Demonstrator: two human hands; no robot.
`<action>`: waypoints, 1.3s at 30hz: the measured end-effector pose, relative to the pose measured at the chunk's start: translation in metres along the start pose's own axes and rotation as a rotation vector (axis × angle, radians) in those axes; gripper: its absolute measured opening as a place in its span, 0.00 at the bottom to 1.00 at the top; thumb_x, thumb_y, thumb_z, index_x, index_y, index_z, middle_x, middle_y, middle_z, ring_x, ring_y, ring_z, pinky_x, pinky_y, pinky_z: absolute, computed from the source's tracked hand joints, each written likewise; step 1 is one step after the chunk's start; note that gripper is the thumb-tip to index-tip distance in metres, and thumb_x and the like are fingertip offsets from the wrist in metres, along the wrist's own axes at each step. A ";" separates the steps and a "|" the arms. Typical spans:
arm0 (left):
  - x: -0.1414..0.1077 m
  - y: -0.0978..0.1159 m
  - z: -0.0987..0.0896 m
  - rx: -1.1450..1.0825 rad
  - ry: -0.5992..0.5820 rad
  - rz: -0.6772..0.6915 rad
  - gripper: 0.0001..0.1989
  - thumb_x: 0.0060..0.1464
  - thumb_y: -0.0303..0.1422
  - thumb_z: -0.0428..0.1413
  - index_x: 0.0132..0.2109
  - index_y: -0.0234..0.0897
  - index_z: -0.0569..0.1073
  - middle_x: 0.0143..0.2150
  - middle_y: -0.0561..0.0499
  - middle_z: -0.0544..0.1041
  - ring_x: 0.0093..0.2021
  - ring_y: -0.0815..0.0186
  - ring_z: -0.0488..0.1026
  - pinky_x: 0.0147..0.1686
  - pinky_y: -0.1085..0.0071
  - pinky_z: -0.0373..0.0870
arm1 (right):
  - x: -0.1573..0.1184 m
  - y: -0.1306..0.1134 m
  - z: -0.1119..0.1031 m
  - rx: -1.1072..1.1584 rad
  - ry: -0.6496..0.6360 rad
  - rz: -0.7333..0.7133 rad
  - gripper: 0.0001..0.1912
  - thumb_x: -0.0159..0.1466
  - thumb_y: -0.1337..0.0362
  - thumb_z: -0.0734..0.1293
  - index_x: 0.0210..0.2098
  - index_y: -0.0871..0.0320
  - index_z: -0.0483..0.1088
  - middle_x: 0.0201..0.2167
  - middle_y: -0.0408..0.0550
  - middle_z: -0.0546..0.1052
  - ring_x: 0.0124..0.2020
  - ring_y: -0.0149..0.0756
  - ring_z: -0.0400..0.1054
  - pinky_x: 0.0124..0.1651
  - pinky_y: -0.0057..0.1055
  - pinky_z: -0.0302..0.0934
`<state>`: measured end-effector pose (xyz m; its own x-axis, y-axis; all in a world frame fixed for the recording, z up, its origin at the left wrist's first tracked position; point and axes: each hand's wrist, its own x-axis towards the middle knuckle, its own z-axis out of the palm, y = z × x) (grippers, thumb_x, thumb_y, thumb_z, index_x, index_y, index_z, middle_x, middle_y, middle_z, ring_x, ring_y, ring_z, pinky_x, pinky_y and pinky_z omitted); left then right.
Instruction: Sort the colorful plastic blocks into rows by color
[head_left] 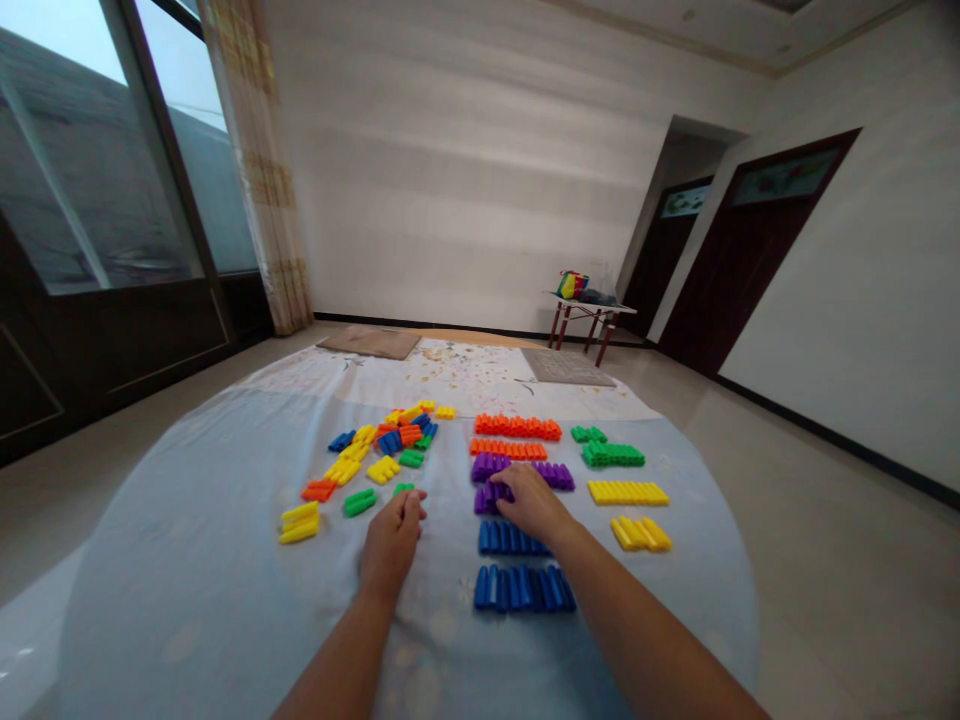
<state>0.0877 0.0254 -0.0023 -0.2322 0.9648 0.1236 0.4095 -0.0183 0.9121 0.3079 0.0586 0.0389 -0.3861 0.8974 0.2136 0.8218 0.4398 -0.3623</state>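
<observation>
My right hand [534, 503] reaches over the purple plastic tube pieces [555, 476], with its curled fingers on a piece at the left of the nearer purple row [484, 499]. That hand hides much of this row. Left of it, my left hand [393, 541] is held just above the cloth with the fingers curled in; whether anything is inside cannot be seen. Just beyond its knuckles lies a green piece [403, 488], partly hidden. Two rows of blue pieces [523, 589] lie nearer to me, and orange rows [517, 427] lie beyond the purple ones.
On the left is a loose pile of mixed-colour pieces [405, 436], with yellow pieces [299, 523] nearer. Green rows [613, 455] and yellow rows [628, 493] lie at right. A light-blue cloth [187, 570] covers the round table. Two brown mats [371, 342] lie at its far edge.
</observation>
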 end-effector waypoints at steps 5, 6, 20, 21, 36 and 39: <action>-0.001 0.003 -0.002 -0.011 -0.003 -0.008 0.22 0.53 0.47 0.42 0.40 0.37 0.72 0.27 0.52 0.72 0.25 0.66 0.68 0.29 0.68 0.66 | -0.001 -0.003 -0.006 0.004 -0.009 -0.012 0.19 0.54 0.70 0.63 0.45 0.60 0.72 0.41 0.53 0.74 0.46 0.40 0.65 0.52 0.35 0.56; -0.002 0.004 -0.003 -0.014 -0.001 -0.009 0.23 0.52 0.47 0.42 0.40 0.37 0.72 0.28 0.52 0.72 0.25 0.66 0.69 0.29 0.68 0.66 | -0.002 -0.003 -0.010 0.016 0.006 -0.013 0.19 0.54 0.71 0.63 0.46 0.60 0.72 0.42 0.53 0.74 0.46 0.40 0.65 0.52 0.34 0.56; 0.001 0.002 -0.003 -0.023 -0.006 -0.009 0.22 0.51 0.49 0.43 0.40 0.37 0.72 0.28 0.52 0.72 0.25 0.65 0.69 0.29 0.68 0.66 | -0.030 0.047 -0.019 -0.032 -0.004 0.081 0.23 0.52 0.73 0.63 0.48 0.60 0.70 0.46 0.53 0.73 0.50 0.41 0.63 0.54 0.37 0.54; 0.001 0.002 -0.003 -0.024 -0.002 -0.007 0.22 0.51 0.49 0.44 0.40 0.37 0.72 0.27 0.52 0.72 0.25 0.65 0.69 0.29 0.68 0.66 | -0.031 0.049 -0.017 -0.033 -0.013 0.083 0.24 0.52 0.73 0.64 0.48 0.60 0.69 0.46 0.53 0.73 0.50 0.41 0.63 0.54 0.37 0.54; 0.002 0.001 -0.002 0.006 -0.006 -0.003 0.23 0.52 0.49 0.42 0.41 0.37 0.72 0.28 0.52 0.72 0.25 0.66 0.69 0.29 0.68 0.67 | -0.032 0.055 -0.016 -0.014 0.076 0.086 0.25 0.50 0.73 0.64 0.49 0.60 0.69 0.45 0.53 0.73 0.48 0.41 0.64 0.53 0.37 0.54; 0.001 0.003 -0.002 0.015 -0.004 -0.001 0.24 0.52 0.49 0.42 0.40 0.37 0.72 0.27 0.52 0.72 0.25 0.66 0.69 0.29 0.68 0.67 | -0.030 0.047 -0.021 -0.016 0.102 0.055 0.24 0.51 0.73 0.64 0.48 0.60 0.68 0.44 0.52 0.74 0.46 0.40 0.64 0.53 0.37 0.54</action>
<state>0.0869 0.0258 0.0014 -0.2286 0.9660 0.1212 0.4221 -0.0139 0.9064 0.3671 0.0516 0.0341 -0.2964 0.9114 0.2855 0.8472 0.3889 -0.3620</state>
